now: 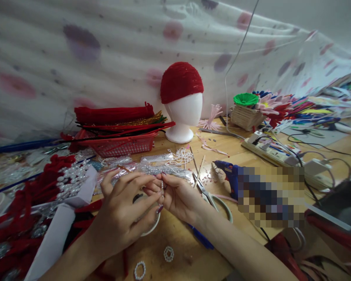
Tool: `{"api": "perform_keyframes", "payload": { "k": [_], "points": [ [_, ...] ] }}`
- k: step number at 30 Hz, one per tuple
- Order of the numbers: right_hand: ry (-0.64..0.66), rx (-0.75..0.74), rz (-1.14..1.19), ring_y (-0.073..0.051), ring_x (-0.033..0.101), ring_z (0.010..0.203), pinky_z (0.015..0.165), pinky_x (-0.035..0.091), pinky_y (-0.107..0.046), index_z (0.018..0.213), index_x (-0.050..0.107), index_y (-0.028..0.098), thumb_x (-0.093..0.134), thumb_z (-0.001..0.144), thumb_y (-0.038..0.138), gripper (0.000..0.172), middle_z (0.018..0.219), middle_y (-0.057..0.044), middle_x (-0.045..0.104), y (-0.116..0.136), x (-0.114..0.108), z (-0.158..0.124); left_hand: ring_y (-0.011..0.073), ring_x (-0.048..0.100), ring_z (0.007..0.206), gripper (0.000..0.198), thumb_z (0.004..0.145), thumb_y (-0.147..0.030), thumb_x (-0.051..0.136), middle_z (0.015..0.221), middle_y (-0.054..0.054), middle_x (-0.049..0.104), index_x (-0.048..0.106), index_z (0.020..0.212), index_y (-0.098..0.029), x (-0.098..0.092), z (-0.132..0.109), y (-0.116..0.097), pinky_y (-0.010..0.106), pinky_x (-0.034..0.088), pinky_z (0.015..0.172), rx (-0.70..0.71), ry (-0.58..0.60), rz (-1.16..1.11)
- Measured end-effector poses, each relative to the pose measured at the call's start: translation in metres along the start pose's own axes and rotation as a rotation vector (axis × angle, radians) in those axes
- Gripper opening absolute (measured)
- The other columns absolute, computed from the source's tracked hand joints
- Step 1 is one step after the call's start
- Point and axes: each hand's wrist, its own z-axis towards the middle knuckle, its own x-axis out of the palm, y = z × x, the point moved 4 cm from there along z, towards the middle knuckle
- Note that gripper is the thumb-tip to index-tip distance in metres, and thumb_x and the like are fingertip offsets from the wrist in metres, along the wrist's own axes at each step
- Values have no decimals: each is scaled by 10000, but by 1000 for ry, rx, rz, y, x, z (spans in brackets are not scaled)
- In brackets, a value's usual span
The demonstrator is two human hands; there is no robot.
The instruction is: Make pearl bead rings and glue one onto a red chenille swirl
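My left hand (121, 212) and my right hand (178, 197) meet at the middle of the wooden table (193, 253). Together their fingertips pinch a short string of small white beads (163, 187), held upright between them. Both hands have their fingers pressed together on it. A white bowl (152, 230) lies partly hidden under my left hand. Two small bead rings (168, 253) lie on the table in front of my wrists.
Scissors (210, 197) and a blue glue gun (229, 173) lie right of my hands. A red basket of pipe cleaners (119, 142) and a foam head with a red cap (182, 101) stand behind. Red decorations with pearls (31, 195) sit left; a power strip (269, 152) right.
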Motion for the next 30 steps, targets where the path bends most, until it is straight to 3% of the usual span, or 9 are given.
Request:
{"api": "perform_keyframes", "payload": {
  "k": [5,9,13,24,30],
  "points": [
    [-64,18,-6,-130,711,726,703,580,-241,839,602,97,323,1010,115,327,787,-93,713,0,1,-1,313,535,1134,204,903,-168,566,1190,84,642,721,1002,-257,-2,0,0,623,366,977,4,9,7],
    [-8,2,-12,-110,679,653,731,589,-250,837,603,101,380,1002,134,280,740,-73,697,-1,-1,1,308,536,1123,219,896,-155,558,1176,77,643,718,996,-266,-3,1,-1,626,360,978,19,14,13],
    [-8,7,-7,-124,695,698,719,586,-245,845,621,92,437,979,125,231,765,-84,703,-1,-3,1,309,526,1130,227,895,-141,554,1174,78,636,706,1012,-261,-3,1,-2,628,370,965,20,25,-8],
    [-40,16,-22,-121,698,690,674,569,-223,826,610,100,324,1011,119,341,735,-80,708,-1,1,0,312,535,1126,213,895,-146,562,1185,83,632,711,1004,-254,-2,1,-1,642,350,965,33,33,17],
    [-10,15,-16,-110,701,722,692,563,-197,832,615,102,403,995,118,268,755,-66,708,-1,0,0,324,551,1137,231,893,-159,565,1204,112,636,701,1072,-216,-2,0,0,625,370,974,41,35,49]
  ]
}}
